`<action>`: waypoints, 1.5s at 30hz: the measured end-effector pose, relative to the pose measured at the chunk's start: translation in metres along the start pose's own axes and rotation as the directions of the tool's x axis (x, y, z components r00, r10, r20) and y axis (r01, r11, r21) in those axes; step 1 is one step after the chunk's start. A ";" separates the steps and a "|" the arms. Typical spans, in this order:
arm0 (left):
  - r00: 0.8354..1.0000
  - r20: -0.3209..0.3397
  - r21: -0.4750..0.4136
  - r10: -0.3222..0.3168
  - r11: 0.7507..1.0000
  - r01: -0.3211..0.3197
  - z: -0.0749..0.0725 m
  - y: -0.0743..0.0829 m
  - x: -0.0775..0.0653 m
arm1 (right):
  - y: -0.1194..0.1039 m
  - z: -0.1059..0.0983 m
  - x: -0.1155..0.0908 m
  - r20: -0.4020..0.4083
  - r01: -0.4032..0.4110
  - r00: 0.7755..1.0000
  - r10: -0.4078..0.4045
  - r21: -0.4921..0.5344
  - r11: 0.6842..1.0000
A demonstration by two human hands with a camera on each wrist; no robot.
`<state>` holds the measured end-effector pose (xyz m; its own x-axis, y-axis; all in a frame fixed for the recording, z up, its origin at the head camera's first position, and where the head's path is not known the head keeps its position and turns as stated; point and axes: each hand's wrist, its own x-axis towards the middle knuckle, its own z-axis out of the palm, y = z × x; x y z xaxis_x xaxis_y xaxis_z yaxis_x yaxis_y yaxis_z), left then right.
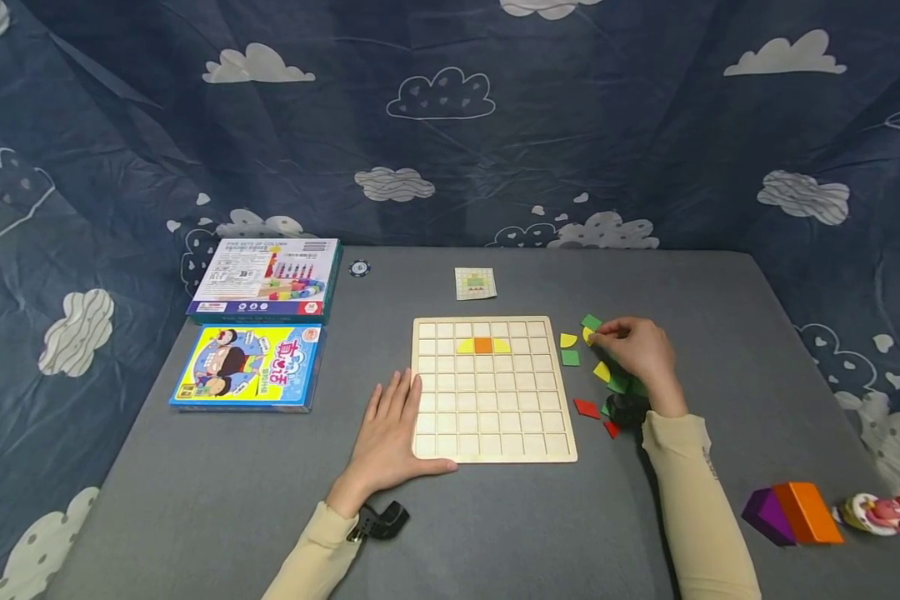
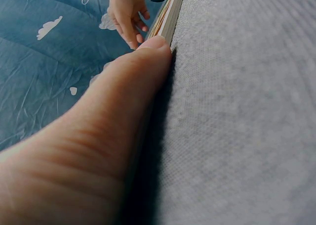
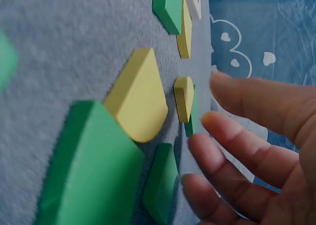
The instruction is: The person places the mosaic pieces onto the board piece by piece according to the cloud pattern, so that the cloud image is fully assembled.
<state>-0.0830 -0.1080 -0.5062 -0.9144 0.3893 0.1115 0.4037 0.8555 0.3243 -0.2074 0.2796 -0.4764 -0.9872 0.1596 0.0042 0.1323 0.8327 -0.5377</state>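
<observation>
A pale wooden grid board point(image 1: 489, 420) lies on the table. In its upper rows an orange square point(image 1: 483, 345) sits between two yellow quarter-round pieces point(image 1: 465, 346). My left hand point(image 1: 387, 435) rests spread along the board's left side, its thumb point(image 2: 140, 69) at the near edge. Right of the board my right hand point(image 1: 636, 348) is over loose flat pieces. Its fingertips point(image 3: 215, 120) are close to a yellow quarter-round piece point(image 3: 183, 99), with a visible gap and nothing pinched. Around it lie green pieces point(image 3: 91, 165), another yellow piece point(image 3: 140, 96) and red pieces point(image 1: 587, 408).
A small pattern card point(image 1: 476, 283) lies beyond the board. Two boxes, one white point(image 1: 266, 279) and one blue and yellow point(image 1: 247, 367), are at the left, with a poker chip point(image 1: 359, 268) nearby. Orange point(image 1: 807, 512) and purple blocks point(image 1: 769, 517) and a figurine point(image 1: 879, 512) stand front right.
</observation>
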 end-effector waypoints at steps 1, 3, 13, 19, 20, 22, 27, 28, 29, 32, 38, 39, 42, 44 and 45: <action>1.000 0.002 -0.003 -0.001 1.000 0.001 0.000 0.000 0.000 | -0.009 -0.006 -0.004 0.020 -0.011 1.000 0.011 -0.002 1.000; 1.000 0.005 -0.007 -0.001 1.000 0.001 -0.001 0.001 0.001 | -0.024 -0.016 -0.011 0.059 -0.028 0.998 0.028 -0.005 1.000; 1.000 0.006 -0.007 -0.002 1.000 0.002 0.000 0.001 0.001 | -0.029 -0.017 -0.006 0.118 -0.055 0.991 0.064 -0.074 0.996; 1.000 0.002 -0.012 -0.004 1.000 0.004 -0.001 0.001 0.001 | -0.030 -0.016 -0.006 0.150 -0.063 0.986 0.071 -0.057 0.996; 1.000 0.001 -0.012 -0.004 1.000 0.004 -0.002 0.001 0.000 | -0.031 -0.017 -0.006 0.154 -0.065 0.985 0.072 -0.050 0.997; 1.000 -0.002 -0.013 -0.004 1.000 0.004 -0.002 0.001 0.000 | -0.031 -0.017 -0.006 0.162 -0.063 0.984 0.068 -0.034 0.997; 1.000 -0.002 -0.018 0.000 1.000 0.000 -0.002 0.001 0.000 | -0.029 -0.017 -0.007 0.166 -0.057 0.985 0.054 0.013 0.998; 1.000 0.000 -0.017 0.000 1.000 0.000 -0.002 0.001 0.000 | -0.029 -0.017 -0.006 0.165 -0.052 0.985 0.047 0.026 0.998; 1.000 0.000 -0.016 -0.001 1.000 0.001 -0.002 0.001 0.000 | -0.028 -0.016 -0.006 0.162 -0.046 0.986 0.039 0.039 0.998; 1.000 0.003 -0.014 -0.005 1.000 0.005 -0.001 0.000 0.000 | -0.027 -0.015 -0.006 0.149 -0.028 0.989 0.016 0.074 0.997; 1.000 -0.002 -0.013 -0.003 1.000 0.003 -0.001 0.000 0.000 | -0.026 -0.012 -0.006 0.141 -0.042 0.990 0.026 0.111 0.993; 1.000 -0.002 -0.014 -0.003 1.000 0.003 -0.001 0.000 0.000 | -0.025 -0.012 -0.006 0.144 -0.045 0.989 0.027 0.120 0.992; 1.000 0.001 -0.014 -0.005 1.000 0.005 -0.001 0.000 0.000 | -0.025 -0.009 -0.008 0.142 -0.041 0.990 0.020 0.152 0.988; 1.000 0.003 -0.014 -0.006 1.000 0.006 -0.001 0.000 0.000 | -0.025 -0.008 -0.011 0.125 -0.023 0.992 0.002 0.170 0.985; 1.000 0.003 -0.013 -0.006 1.000 0.006 -0.001 0.000 0.000 | -0.026 -0.007 -0.013 0.111 -0.002 0.994 -0.017 0.173 0.985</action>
<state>-0.0831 -0.1082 -0.5047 -0.9166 0.3852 0.1071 0.3980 0.8530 0.3376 -0.1977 0.2600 -0.4567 -0.9931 0.0854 -0.0799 0.1169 0.7278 -0.6758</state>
